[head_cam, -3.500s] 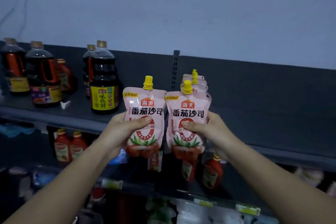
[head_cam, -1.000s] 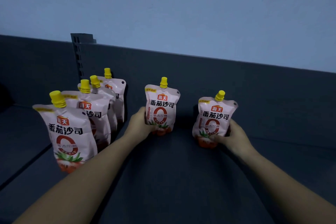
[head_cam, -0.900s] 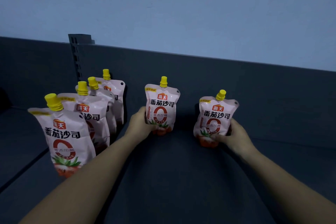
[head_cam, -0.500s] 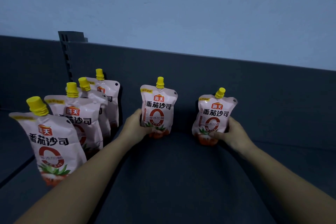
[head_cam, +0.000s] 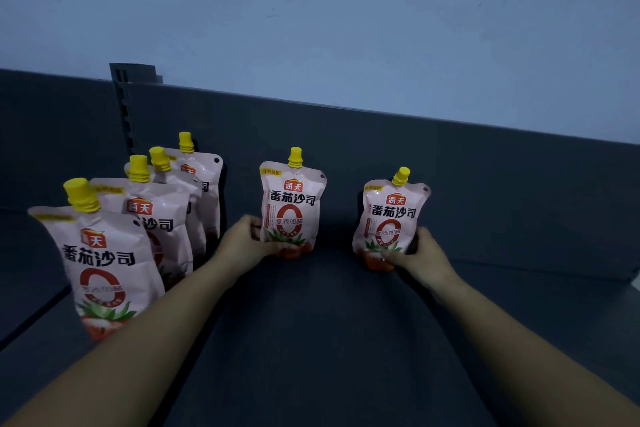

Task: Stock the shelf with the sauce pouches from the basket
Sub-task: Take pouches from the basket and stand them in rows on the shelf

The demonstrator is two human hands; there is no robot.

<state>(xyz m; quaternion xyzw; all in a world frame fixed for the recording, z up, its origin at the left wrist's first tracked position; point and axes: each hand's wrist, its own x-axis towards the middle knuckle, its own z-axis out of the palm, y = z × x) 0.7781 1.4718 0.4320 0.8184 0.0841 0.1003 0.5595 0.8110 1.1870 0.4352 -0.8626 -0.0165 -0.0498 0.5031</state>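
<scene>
Two pink sauce pouches with yellow caps stand upright at the back of the dark shelf [head_cam: 329, 340]. My left hand [head_cam: 242, 241] grips the lower left edge of the middle pouch [head_cam: 292, 204]. My right hand [head_cam: 420, 256] grips the base of the right pouch [head_cam: 391, 222], which leans slightly to the left. A row of several identical pouches [head_cam: 107, 260] stands front to back on the left. The basket is out of view.
The shelf's back panel [head_cam: 485, 177] rises behind the pouches, with a slotted upright post [head_cam: 126, 104] at the left. A pale wall [head_cam: 346, 28] lies above. A seam in the shelf runs at the far left [head_cam: 31, 319].
Since 3.5 s ago both pouches went from held up in front of the shelf to standing at its back. Over the last second my hands and the pouches have barely moved.
</scene>
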